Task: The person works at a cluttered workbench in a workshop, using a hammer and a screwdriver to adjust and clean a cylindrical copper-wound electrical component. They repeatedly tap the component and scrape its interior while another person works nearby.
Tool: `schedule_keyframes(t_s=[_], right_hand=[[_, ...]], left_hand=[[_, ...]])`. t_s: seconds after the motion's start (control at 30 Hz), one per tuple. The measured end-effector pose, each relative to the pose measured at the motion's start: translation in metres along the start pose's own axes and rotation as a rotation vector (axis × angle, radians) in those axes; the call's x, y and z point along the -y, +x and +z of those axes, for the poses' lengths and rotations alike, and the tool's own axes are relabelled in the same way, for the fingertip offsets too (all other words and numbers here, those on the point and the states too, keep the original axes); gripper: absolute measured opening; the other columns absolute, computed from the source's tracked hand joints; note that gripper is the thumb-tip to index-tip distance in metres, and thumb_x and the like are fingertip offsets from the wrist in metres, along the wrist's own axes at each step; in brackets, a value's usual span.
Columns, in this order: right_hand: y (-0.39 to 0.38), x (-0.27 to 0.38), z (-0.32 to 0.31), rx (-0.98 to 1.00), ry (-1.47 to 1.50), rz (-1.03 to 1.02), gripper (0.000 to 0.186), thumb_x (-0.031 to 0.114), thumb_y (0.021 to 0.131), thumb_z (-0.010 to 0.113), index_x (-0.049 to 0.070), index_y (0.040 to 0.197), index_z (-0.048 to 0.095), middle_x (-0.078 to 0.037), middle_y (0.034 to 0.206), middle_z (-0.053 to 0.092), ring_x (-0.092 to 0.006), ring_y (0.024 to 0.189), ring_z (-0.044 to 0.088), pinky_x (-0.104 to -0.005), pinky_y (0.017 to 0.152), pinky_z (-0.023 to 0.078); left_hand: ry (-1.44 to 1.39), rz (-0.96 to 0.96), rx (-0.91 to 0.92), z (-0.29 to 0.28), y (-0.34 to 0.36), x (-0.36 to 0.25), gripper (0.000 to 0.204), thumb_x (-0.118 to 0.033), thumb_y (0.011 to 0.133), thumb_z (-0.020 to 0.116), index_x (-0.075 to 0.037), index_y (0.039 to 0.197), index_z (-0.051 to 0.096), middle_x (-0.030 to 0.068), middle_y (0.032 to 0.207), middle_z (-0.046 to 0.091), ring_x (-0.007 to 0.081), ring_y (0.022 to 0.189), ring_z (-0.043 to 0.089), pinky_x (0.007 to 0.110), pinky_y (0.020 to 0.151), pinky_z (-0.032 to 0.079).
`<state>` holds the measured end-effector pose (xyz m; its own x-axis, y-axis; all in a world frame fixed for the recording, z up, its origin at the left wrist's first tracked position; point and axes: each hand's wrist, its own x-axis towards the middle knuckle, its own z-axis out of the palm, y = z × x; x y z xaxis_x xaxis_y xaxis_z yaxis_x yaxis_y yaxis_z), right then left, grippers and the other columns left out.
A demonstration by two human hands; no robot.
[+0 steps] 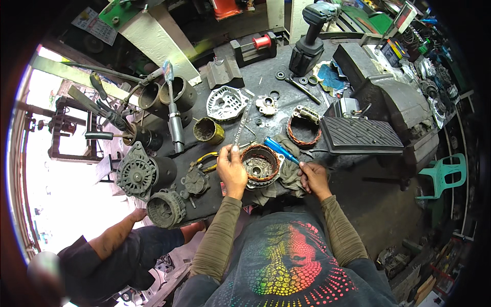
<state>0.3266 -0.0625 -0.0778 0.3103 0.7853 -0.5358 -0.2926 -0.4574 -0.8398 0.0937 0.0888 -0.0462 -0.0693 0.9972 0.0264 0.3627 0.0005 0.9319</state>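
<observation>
At the near edge of the dark, cluttered metal table point(276, 82), the round copper-wound stator in its grey housing half point(261, 165) lies flat on a grey rag point(292, 174), open side up, with the steel core showing in the middle. The left hand point(231, 169) clasps its rim at nine o'clock, the grip closed on the housing. The right hand point(313, 176), at three o'clock of the part, has its grip closed around the blue-handled screwdriver point(280, 150), whose handle points toward eleven o'clock over the stator's rim; the tip is hidden by the hand, so I cannot tell what it touches.

The unit looks well into disassembly: a silver cast end cover point(226, 102) lies at twelve o'clock, a second loose copper winding ring point(304, 129) at one o'clock, a small grey regulator piece point(266, 105) just beyond, and washers scattered about. What seems left is work on the stator itself. Whole grey alternators point(138, 174) sit at nine o'clock, near another person's arm point(115, 235).
</observation>
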Motion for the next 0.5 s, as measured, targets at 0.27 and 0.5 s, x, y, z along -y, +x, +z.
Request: schedule_keyframes(t_s=[0.27, 0.5], right_hand=[[-0.0009, 0.0013, 0.0, 0.007, 0.012, 0.0, 0.044, 0.038, 0.108, 0.064, 0.002, 0.084, 0.068, -0.004, 0.054, 0.059, -0.0097, 0.035, 0.045, -0.0273, 0.033, 0.031], [-0.0012, 0.0014, -0.0005, 0.001, 0.011, 0.018, 0.044, 0.039, 0.107, 0.064, 0.002, 0.085, 0.068, -0.003, 0.054, 0.059, -0.0093, 0.036, 0.046, -0.0271, 0.033, 0.032]], left_hand=[[-0.012, -0.009, 0.01, -0.0008, -0.0002, -0.0019, 0.025, -0.024, 0.107, 0.063, 0.0, 0.104, 0.067, 0.012, 0.087, 0.068, 0.0262, 0.085, 0.06, 0.042, 0.079, 0.048], [-0.031, -0.024, 0.02, -0.0023, -0.0014, -0.001, 0.025, -0.024, 0.108, 0.062, 0.0, 0.105, 0.068, 0.0124, 0.088, 0.068, 0.0257, 0.086, 0.06, 0.041, 0.08, 0.048]])
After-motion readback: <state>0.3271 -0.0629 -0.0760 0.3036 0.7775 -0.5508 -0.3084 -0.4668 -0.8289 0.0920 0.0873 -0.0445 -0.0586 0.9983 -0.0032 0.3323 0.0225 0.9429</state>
